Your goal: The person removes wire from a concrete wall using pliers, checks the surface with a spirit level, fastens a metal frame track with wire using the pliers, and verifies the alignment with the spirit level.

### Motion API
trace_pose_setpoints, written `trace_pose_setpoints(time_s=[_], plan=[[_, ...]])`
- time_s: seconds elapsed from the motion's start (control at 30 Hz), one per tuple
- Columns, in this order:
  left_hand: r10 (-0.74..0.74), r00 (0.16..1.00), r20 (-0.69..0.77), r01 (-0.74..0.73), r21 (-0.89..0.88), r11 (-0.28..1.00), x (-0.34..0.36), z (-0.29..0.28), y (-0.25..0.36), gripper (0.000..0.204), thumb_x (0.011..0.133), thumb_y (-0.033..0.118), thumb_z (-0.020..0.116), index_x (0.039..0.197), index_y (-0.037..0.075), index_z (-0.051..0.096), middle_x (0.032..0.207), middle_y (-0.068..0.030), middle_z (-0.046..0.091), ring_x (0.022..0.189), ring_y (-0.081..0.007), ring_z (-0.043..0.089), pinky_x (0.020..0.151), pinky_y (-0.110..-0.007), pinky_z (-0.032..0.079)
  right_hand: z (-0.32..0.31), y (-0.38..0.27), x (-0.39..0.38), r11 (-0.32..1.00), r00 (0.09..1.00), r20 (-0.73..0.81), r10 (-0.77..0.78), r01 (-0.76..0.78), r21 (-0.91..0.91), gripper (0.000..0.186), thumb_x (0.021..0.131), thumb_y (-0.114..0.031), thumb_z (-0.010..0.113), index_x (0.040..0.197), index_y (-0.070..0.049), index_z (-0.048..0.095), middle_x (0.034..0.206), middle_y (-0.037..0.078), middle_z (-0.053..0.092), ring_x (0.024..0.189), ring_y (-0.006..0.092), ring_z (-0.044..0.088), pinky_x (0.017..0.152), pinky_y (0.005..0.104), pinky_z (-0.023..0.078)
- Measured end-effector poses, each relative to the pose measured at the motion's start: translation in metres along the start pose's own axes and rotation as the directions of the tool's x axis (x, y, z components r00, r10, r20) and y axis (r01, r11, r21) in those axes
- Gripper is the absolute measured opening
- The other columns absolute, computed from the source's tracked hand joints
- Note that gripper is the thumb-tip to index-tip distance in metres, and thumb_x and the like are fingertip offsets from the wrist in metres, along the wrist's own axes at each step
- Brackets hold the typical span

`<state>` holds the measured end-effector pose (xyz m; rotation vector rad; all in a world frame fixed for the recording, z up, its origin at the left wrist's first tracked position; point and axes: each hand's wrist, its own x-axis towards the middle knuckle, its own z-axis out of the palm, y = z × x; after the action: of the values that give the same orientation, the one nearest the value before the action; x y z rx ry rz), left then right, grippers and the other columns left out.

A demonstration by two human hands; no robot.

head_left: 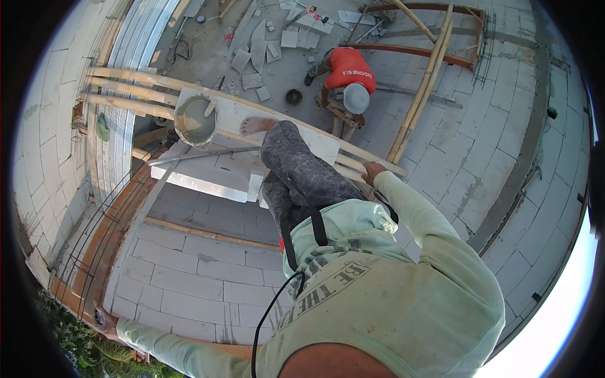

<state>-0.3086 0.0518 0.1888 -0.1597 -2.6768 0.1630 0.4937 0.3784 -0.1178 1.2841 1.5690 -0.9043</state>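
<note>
My left hand [106, 322] is at the lower left, its fingers curled over the edge of a brown wooden board [85, 277] along the wall top. On the right, my right hand [374, 172] closes around the end of a long bamboo pole [302, 123], one of several laid side by side as a platform. My bare foot [257, 125] stands on a pale board across these poles. Left of the foot sits a bucket [178, 129] of grey mortar, with a tool handle at its rim. A long metal bar [208, 153] lies near white blocks [205, 183] below.
A co-worker in a red shirt [353, 66] and pale helmet bends over on the floor below. Broken blocks [258, 47] and a black bucket [293, 97] lie there. Upright bamboo poles [421, 88] lean at right. Rebar [94, 236] runs along the left wall.
</note>
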Motion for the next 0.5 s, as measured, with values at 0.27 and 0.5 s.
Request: trace_pose_setpoints(time_s=[0.27, 0.5], plan=[[-0.008, 1.0, -0.017, 0.009, 0.066, 0.998, -0.004, -0.009, 0.013, 0.079, 0.061, 0.072, 0.07, 0.105, 0.007, 0.069, 0.104, -0.0111, 0.067, 0.092, -0.0272, 0.064, 0.082, -0.039, 0.051, -0.021, -0.008, -0.003, 1.0, 1.0, -0.029, 0.002, -0.002, 0.018, 0.042, 0.082, -0.027, 0.063, 0.116, -0.004, 0.052, 0.113, 0.024, 0.058, 0.108, 0.0413, 0.055, 0.094, 0.0465, 0.044], [-0.072, 0.996, 0.051, 0.072, -0.009, 0.997, -0.01, -0.007, 0.009, 0.082, 0.06, 0.072, 0.071, 0.108, 0.006, 0.067, 0.107, -0.0113, 0.066, 0.097, -0.0279, 0.062, 0.088, -0.039, 0.047, -0.027, -0.001, 0.023, 0.997, 0.995, -0.07, -0.066, 0.063, -0.045, 0.046, 0.081, -0.026, 0.064, 0.119, -0.003, 0.053, 0.113, 0.024, 0.059, 0.109, 0.0408, 0.055, 0.093, 0.0465, 0.044]])
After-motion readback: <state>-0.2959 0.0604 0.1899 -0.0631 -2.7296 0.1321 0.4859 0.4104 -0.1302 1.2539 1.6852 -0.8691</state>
